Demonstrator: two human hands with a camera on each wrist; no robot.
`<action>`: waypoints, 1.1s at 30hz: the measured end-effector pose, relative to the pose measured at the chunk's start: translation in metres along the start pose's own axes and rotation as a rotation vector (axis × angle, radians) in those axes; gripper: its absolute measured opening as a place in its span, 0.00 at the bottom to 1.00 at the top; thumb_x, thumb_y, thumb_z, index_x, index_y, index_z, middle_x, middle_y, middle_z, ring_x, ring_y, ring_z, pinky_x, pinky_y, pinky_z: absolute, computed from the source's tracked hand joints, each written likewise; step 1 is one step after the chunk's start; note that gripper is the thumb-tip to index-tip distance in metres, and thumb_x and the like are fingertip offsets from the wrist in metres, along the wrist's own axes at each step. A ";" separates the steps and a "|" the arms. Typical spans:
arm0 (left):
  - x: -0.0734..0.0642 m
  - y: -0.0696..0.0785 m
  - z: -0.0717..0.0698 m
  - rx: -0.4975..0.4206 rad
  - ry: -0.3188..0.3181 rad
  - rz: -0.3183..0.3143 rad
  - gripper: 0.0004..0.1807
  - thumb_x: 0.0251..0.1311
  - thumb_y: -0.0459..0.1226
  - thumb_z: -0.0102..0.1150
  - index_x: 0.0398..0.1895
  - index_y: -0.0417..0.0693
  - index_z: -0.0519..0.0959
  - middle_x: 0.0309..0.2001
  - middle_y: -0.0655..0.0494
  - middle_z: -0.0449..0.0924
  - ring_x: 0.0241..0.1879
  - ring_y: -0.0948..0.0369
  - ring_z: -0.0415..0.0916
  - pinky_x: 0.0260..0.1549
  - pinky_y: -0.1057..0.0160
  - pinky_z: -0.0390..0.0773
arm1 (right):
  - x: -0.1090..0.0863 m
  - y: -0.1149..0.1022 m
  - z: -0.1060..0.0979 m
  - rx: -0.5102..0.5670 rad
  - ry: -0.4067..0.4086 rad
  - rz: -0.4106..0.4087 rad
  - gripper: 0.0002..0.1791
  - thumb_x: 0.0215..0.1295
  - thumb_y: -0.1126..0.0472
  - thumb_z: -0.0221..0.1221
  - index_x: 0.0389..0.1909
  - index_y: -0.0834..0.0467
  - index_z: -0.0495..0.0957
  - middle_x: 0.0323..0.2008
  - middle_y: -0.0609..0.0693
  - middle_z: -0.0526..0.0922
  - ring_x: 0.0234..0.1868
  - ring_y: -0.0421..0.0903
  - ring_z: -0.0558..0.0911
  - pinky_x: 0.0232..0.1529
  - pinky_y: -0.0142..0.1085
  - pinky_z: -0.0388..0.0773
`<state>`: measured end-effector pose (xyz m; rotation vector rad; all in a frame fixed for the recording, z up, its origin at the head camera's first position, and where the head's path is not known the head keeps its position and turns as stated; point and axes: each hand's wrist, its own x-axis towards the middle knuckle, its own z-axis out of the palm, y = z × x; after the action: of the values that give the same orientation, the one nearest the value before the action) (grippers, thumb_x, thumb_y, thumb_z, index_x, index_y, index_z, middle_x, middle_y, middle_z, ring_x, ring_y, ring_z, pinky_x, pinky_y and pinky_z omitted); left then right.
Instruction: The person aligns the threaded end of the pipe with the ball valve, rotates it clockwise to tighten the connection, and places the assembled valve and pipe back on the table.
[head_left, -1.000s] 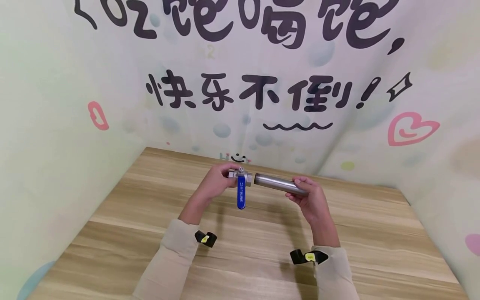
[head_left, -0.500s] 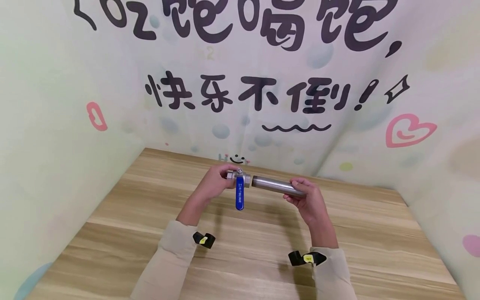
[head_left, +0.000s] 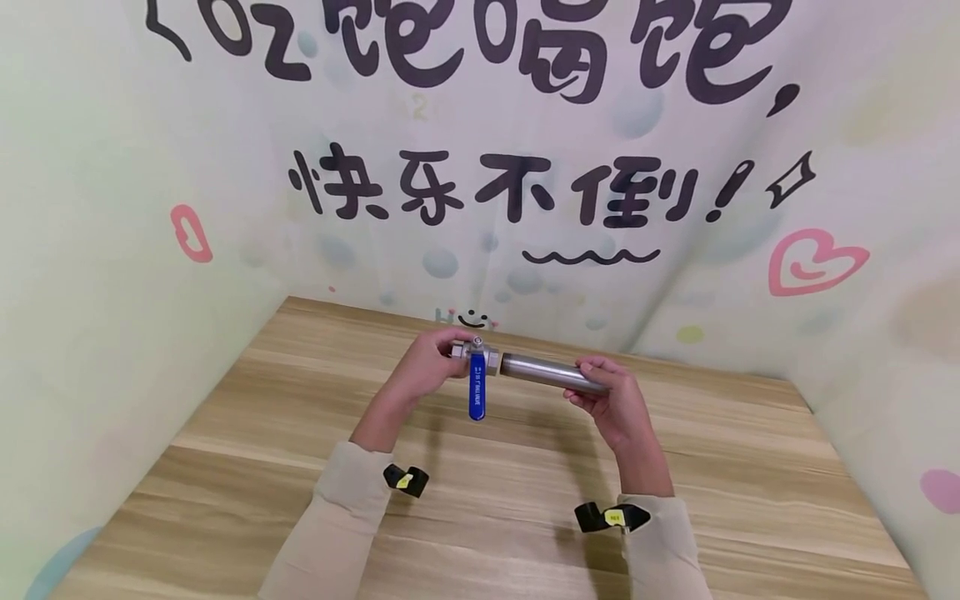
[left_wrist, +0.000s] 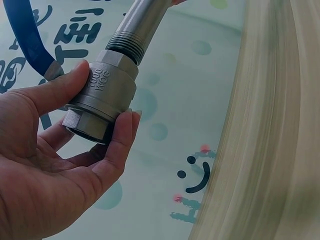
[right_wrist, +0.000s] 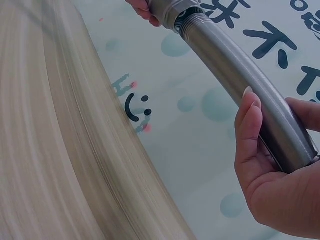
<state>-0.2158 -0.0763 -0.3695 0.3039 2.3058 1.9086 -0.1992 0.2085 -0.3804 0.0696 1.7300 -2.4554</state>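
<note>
Your left hand (left_wrist: 60, 160) grips the ball valve (left_wrist: 107, 87), thumb against the steel body by the root of the lever and fingers curled about the far hexagonal end. Your right hand (right_wrist: 280, 185) holds the steel pipe (right_wrist: 235, 65) near its plain end, thumb on one side and fingers on the other. Both parts are held above the worktop (head_left: 487, 508), towards its far edge and well apart from its near edge. The valve's blue lever (head_left: 477, 387) points back towards that near edge, lying across the line of the pipe.

The pipe's threaded end (left_wrist: 127, 46) stands at the mouth of the valve, with threads exposed. Whether the first thread touches the socket cannot be settled from these views. A strip of dark bore shows beside the pipe end in the right wrist view, so centring appears incomplete.

Recommended practice: bring the two axes into one line before turning. Keep the valve steady by its body, not by the lever. Start the thread with light finger pressure; if it binds early, back off and realign, as a crossed thread is the likeliest fault.
</note>
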 end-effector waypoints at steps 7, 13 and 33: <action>0.000 0.002 0.000 0.006 -0.013 0.011 0.21 0.56 0.24 0.56 0.54 0.44 0.80 0.45 0.43 0.79 0.39 0.56 0.76 0.39 0.62 0.82 | 0.001 0.000 0.000 -0.008 0.001 -0.004 0.12 0.70 0.66 0.50 0.31 0.54 0.81 0.29 0.52 0.82 0.23 0.46 0.84 0.29 0.31 0.82; -0.001 0.001 0.001 -0.001 -0.012 0.003 0.20 0.56 0.24 0.56 0.52 0.44 0.81 0.45 0.43 0.79 0.39 0.56 0.76 0.39 0.63 0.82 | 0.001 0.000 0.001 -0.015 -0.001 0.002 0.11 0.69 0.66 0.51 0.30 0.55 0.81 0.29 0.52 0.82 0.23 0.46 0.84 0.29 0.32 0.82; 0.001 0.000 0.003 -0.002 -0.024 -0.011 0.20 0.56 0.24 0.56 0.53 0.44 0.81 0.44 0.42 0.78 0.39 0.56 0.76 0.40 0.62 0.83 | 0.000 0.001 0.002 -0.023 -0.007 0.004 0.12 0.70 0.67 0.50 0.31 0.55 0.80 0.29 0.52 0.82 0.24 0.47 0.84 0.29 0.32 0.82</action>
<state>-0.2157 -0.0730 -0.3696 0.3111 2.2857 1.8914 -0.1990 0.2066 -0.3808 0.0618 1.7535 -2.4291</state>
